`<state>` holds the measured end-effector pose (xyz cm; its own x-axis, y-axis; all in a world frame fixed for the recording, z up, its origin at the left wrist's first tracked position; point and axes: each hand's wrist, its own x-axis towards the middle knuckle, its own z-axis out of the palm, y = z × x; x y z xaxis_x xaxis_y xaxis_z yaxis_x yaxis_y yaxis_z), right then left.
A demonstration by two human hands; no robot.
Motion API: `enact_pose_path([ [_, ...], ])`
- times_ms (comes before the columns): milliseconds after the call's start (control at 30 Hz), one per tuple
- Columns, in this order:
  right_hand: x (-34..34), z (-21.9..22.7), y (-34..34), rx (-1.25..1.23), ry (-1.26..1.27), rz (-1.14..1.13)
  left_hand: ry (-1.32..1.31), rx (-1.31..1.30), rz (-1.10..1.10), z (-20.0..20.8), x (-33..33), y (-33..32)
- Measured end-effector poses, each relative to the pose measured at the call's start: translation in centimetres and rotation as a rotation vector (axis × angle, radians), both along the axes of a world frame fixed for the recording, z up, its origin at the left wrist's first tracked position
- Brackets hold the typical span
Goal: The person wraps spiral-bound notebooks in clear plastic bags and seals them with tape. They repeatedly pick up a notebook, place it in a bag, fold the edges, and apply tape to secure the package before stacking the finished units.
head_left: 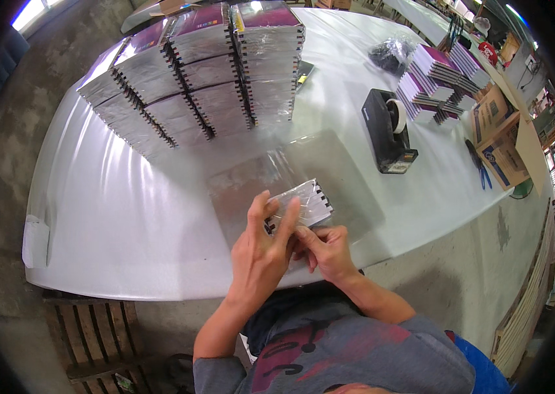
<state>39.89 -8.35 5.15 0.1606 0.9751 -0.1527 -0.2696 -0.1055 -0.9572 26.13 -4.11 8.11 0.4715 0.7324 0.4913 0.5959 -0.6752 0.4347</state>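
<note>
A small bundle of spiral-bound notebooks [317,200] in clear plastic wrap sits in front of me, its black binding loops along the right side. My left hand [261,236] lies over its left part, fingers apart, with one finger stretched across the top. At the bundle's near edge, my right hand [330,253] is closed in a pinch, thumb against fingers. What the pinch holds is hidden. Beneath the bundle a clear plastic sheet [349,190] covers part of the white-covered table [120,243].
Tall stacks of wrapped notebooks [205,72] stand at the far left. A black tape dispenser [385,134] is to the right, with more notebooks [431,85], a dark plastic bag [392,56], blue-handled pliers [481,167] and an open cardboard box [504,138] beyond. A wooden pallet [97,335] lies at lower left.
</note>
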Motion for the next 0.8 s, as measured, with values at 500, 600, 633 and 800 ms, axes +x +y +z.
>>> enact_pose_path([
  [500, 0.9, -3.5, -0.7, 0.036, -0.724, 0.294, 0.444, -0.090, -0.108, 4.7, 4.1, 5.0],
  [600, 0.2, -1.5, -2.0, -0.284, -0.373, 0.869, 0.262, -0.195, -0.052, 5.8, 4.1, 5.2],
  [633, -0.1, -2.4, -2.5, -0.165, -0.126, 0.802, 0.012, -0.263, -0.104, 5.8, 3.5, 5.2],
  [800, 0.7, -5.8, 0.0, 0.335, 0.935, 0.360, -0.510, -0.420, -0.354, 2.2, -1.6, 3.3],
])
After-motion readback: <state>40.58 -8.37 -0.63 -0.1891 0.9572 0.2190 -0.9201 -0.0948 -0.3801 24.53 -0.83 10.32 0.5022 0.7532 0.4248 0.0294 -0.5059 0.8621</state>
